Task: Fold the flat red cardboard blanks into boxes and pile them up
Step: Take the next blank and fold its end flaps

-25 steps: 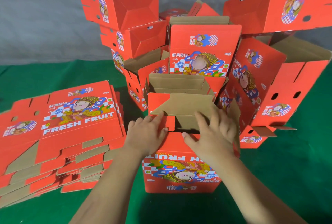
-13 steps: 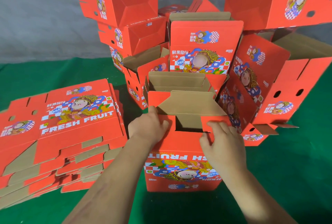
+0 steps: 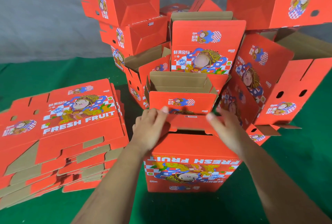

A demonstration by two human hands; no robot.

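The green worktop (image 3: 287, 179) carries everything, largest first: a heap of folded boxes (image 3: 206, 44) at the far side, at least seven countable, more hidden behind, piled there as finished work. At near left lies one stack of flat blanks (image 3: 71, 125), its sheets too many and too overlapped to count, kept within reach for the next fold. In the near middle stands one box (image 3: 192, 166) upside down, judging by its inverted print, so its bottom flaps face up for closing. Two hands work it: the left hand (image 3: 149, 132) and right hand (image 3: 224, 130) press a red flap (image 3: 188, 123) down with fairly straight fingers, gripping nothing.
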